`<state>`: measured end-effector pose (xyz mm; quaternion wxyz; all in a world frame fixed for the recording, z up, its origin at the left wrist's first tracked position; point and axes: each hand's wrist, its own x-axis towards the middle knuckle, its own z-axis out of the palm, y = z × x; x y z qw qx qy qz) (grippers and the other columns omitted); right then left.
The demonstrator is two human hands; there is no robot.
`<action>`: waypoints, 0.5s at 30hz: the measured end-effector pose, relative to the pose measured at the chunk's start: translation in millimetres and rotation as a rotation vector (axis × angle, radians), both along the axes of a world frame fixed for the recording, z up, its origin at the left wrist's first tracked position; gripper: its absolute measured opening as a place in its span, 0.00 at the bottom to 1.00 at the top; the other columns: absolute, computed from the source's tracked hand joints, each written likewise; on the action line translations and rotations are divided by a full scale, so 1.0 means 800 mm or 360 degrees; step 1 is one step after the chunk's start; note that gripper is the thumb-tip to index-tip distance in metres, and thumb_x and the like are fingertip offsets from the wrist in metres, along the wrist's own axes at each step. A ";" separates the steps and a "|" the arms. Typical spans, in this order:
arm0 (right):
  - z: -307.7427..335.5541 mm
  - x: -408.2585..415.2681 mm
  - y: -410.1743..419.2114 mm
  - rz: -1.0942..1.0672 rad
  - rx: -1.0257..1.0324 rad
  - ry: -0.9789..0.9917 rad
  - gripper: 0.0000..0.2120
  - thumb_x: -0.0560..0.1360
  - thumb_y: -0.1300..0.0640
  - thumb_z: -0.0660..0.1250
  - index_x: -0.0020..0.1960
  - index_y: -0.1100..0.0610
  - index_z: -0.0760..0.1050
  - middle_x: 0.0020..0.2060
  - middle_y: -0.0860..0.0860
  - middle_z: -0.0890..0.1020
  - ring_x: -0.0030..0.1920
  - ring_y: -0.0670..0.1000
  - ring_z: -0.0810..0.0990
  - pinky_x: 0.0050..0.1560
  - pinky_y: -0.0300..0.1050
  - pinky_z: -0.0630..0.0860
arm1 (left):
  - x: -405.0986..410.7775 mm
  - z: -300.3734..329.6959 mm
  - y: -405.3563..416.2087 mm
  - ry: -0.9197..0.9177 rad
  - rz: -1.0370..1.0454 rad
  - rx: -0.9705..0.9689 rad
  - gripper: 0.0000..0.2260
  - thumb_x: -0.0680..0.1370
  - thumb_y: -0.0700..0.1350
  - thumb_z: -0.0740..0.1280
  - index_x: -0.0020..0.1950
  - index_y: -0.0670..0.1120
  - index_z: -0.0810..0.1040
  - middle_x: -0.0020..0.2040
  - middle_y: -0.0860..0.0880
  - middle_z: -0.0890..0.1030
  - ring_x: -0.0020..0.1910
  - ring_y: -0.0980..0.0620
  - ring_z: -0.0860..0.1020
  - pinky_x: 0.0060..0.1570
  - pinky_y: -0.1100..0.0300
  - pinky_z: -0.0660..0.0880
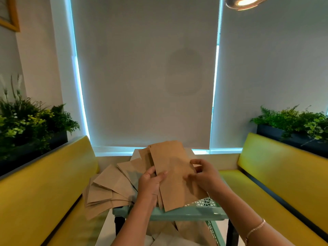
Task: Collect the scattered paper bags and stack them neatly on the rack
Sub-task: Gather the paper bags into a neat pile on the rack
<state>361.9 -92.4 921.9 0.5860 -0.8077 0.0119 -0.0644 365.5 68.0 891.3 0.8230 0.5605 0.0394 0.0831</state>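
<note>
Left hand and right hand pinch the side edges of a bundle of paper bags above the mint rack. Light, limp, slippery sheets, probably best gripped at opposite edges; loose bags fan leftward.

Before me the mint rack stood on the white tabletop; fanned paper bags overhung its left edge.

Our two forearms are bare, with no sleeves showing up to the frame's lower edge. On our right wrist, well back from the fingers, we wear a thin, pale, beaded-looking bracelet. Our left hand carries no ring or band.
</note>
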 end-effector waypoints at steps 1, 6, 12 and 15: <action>-0.001 0.001 0.001 -0.0058 0.0014 -0.0013 0.22 0.67 0.64 0.74 0.57 0.52 0.71 0.46 0.53 0.79 0.47 0.56 0.80 0.49 0.53 0.79 | 0.000 0.000 0.000 0.0001 0.0012 0.0006 0.15 0.72 0.37 0.71 0.57 0.47 0.77 0.48 0.46 0.81 0.46 0.45 0.79 0.43 0.50 0.78; -0.006 0.006 0.006 -0.0258 0.0006 -0.0056 0.06 0.72 0.60 0.71 0.44 0.52 0.76 0.43 0.52 0.82 0.44 0.53 0.82 0.51 0.54 0.79 | 0.004 -0.001 0.001 -0.0009 0.0154 0.0069 0.37 0.66 0.40 0.77 0.71 0.49 0.64 0.61 0.46 0.75 0.56 0.42 0.77 0.53 0.42 0.77; 0.004 0.012 0.010 -0.0140 -0.0143 -0.0084 0.06 0.76 0.55 0.66 0.41 0.54 0.78 0.36 0.50 0.82 0.37 0.49 0.78 0.40 0.43 0.76 | 0.013 -0.001 0.008 0.0212 0.0173 -0.0062 0.21 0.70 0.38 0.74 0.60 0.40 0.72 0.53 0.38 0.80 0.48 0.39 0.79 0.49 0.42 0.77; 0.015 0.035 -0.007 -0.0173 -0.0203 -0.0086 0.08 0.76 0.54 0.67 0.42 0.57 0.78 0.38 0.53 0.82 0.36 0.51 0.78 0.43 0.50 0.81 | 0.019 0.008 0.017 0.0190 0.0298 0.0019 0.16 0.71 0.37 0.73 0.55 0.43 0.73 0.52 0.40 0.80 0.49 0.40 0.79 0.50 0.44 0.77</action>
